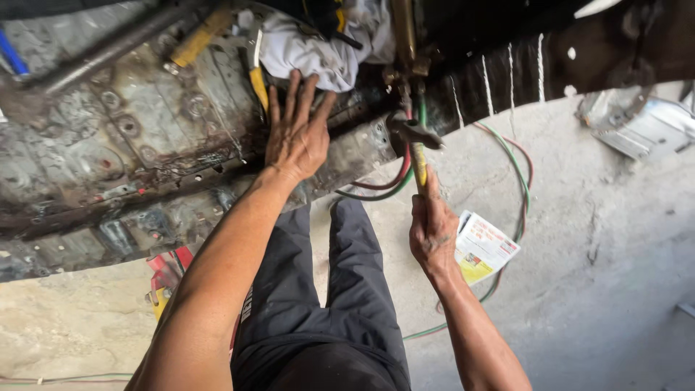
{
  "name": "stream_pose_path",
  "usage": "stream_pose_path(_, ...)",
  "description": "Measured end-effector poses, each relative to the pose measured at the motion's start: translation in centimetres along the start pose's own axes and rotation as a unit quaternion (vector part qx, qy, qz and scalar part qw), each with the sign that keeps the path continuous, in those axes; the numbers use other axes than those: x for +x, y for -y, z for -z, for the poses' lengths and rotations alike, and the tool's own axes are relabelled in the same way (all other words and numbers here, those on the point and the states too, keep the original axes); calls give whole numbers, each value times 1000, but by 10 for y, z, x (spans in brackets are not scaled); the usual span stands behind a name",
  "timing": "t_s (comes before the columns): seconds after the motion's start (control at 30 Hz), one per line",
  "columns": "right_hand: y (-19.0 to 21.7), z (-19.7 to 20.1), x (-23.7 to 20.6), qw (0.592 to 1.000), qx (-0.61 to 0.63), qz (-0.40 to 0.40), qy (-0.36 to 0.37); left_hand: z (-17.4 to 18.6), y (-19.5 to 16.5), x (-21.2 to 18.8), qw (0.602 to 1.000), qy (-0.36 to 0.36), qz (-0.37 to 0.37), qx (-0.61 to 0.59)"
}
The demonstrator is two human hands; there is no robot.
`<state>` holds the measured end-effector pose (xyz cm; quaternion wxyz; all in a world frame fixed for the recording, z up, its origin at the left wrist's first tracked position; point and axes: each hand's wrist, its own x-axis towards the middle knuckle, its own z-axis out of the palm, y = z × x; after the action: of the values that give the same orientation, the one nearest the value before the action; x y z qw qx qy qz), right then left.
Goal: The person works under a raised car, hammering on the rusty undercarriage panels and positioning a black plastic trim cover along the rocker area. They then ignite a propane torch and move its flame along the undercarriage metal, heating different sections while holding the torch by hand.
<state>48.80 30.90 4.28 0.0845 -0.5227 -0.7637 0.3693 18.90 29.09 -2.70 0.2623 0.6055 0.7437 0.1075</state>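
Note:
My left hand (295,134) lies flat with fingers spread on the rusty metal floor panel (130,137) of a vehicle body, fingertips touching a white cloth (311,47). My right hand (433,228) grips the brass handle of a gas torch (414,130), whose head points up toward the panel's edge. Red and green hoses (517,170) run from the torch and loop over the concrete floor. My dark trousers (318,289) fill the lower middle.
A small printed box (483,246) lies on the concrete beside my right hand. A yellow-handled tool (258,80) rests on the panel near the cloth. A red and yellow tool (165,279) sits under the panel at left. Bent sheet metal (637,123) lies at right.

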Motion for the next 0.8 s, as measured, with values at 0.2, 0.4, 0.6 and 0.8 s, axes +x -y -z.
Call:
stream_pose_path(0.2, 1, -23, 0, 999, 17, 32, 0, -2, 9, 3, 999, -31, -13, 1)
stream_pose_path(0.4, 18, -17, -5, 999, 20, -34, -29, -2, 7, -3, 999, -37, -24, 3)
stream_pose_path(0.6, -3, -41, -8, 1000, 22, -4, -15, 1, 9, -1, 999, -43, -33, -5)
stream_pose_path(0.8, -34, -55, -23, 999, -31, 12, 5, -11, 6, -5, 998, -57, 1, -21)
